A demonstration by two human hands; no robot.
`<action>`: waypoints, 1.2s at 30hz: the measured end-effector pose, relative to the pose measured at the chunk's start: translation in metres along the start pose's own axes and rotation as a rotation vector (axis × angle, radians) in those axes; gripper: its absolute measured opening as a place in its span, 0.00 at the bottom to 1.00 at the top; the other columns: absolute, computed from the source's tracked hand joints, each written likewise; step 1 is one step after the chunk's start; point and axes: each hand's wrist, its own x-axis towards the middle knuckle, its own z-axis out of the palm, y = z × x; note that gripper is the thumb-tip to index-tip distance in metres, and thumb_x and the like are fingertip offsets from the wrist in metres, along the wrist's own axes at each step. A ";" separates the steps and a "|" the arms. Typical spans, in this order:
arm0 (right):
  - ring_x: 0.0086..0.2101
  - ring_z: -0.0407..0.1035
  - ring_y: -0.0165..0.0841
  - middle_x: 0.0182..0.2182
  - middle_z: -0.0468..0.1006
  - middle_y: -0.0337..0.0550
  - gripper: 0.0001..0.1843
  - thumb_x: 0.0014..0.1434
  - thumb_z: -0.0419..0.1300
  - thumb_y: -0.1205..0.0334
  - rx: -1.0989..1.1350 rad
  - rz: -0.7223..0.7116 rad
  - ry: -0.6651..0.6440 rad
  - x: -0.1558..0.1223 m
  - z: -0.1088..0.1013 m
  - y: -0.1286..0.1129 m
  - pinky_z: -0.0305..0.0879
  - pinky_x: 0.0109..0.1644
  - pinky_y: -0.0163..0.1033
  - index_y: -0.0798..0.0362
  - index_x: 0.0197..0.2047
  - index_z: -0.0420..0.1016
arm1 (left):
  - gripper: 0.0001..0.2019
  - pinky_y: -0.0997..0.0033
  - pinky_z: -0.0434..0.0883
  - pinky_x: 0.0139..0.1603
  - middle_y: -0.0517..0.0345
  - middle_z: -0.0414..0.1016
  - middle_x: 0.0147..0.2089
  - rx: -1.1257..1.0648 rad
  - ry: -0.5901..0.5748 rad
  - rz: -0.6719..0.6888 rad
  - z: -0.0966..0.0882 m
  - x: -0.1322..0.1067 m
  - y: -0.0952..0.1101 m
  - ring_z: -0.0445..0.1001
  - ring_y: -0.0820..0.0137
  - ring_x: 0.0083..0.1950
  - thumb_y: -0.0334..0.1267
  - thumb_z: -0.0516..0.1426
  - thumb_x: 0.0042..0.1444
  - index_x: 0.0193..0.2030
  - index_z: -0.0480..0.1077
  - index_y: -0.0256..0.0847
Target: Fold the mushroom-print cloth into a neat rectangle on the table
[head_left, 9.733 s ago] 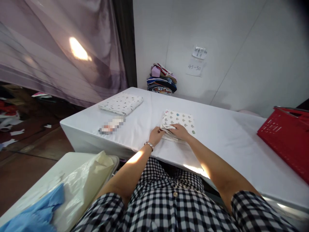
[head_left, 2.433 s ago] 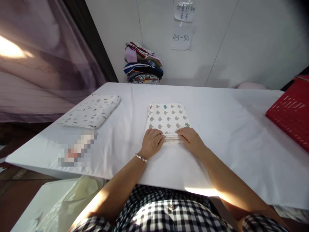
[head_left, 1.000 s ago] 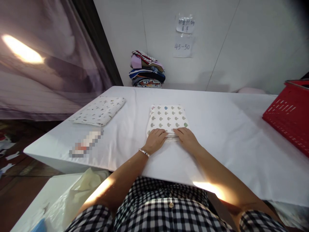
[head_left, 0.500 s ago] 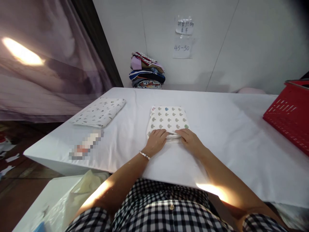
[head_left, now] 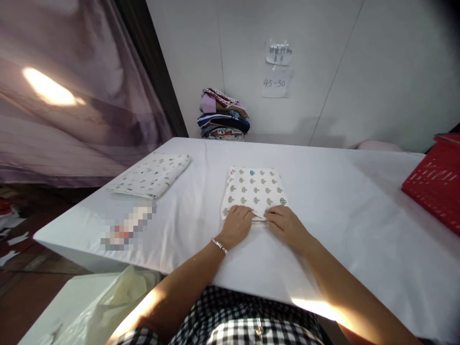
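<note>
A folded white cloth (head_left: 256,190) printed with grey mushroom-like shapes and a few coloured ones lies flat in front of me. My left hand (head_left: 238,222) is closed over its near edge, left of the middle, with a bracelet on the wrist. At the same edge, a little to the right, my right hand (head_left: 285,224) pinches the cloth between thumb and fingers. The near edge is slightly lifted between the two hands, and layers show beneath it. The fingertips under the cloth are hidden.
Another folded white cloth (head_left: 153,175) with small dark prints lies at the table's left. A red plastic basket (head_left: 436,179) stands at the right. Folded fabrics (head_left: 223,117) are piled behind the white-covered table (head_left: 334,191). A plastic bag (head_left: 118,299) sits at lower left.
The whole view has shifted, so everything appears lower. Both hands stay at the cloth's near edge, and the lifted edge between them now lies flatter.
</note>
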 end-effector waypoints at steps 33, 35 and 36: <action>0.43 0.67 0.40 0.41 0.75 0.44 0.21 0.45 0.49 0.75 -0.310 0.284 0.118 -0.026 -0.010 0.079 0.60 0.48 0.49 0.50 0.39 0.76 | 0.08 0.74 0.63 0.31 0.62 0.71 0.29 -0.717 -0.109 -0.912 0.006 0.028 -0.029 0.69 0.72 0.31 0.43 0.58 0.50 0.32 0.66 0.42; 0.43 0.68 0.40 0.41 0.75 0.44 0.22 0.44 0.49 0.76 -0.279 0.280 0.094 -0.027 -0.008 0.082 0.61 0.48 0.48 0.50 0.38 0.76 | 0.10 0.75 0.62 0.29 0.62 0.70 0.27 -0.842 -0.040 -1.072 0.004 0.035 -0.039 0.67 0.73 0.28 0.45 0.59 0.50 0.28 0.66 0.40; 0.43 0.68 0.40 0.41 0.75 0.44 0.22 0.43 0.49 0.75 -0.269 0.275 0.095 -0.026 -0.007 0.082 0.61 0.48 0.48 0.50 0.38 0.76 | 0.12 0.75 0.61 0.27 0.62 0.70 0.25 -0.898 -0.011 -1.155 0.003 0.039 -0.047 0.66 0.75 0.25 0.46 0.59 0.50 0.27 0.66 0.40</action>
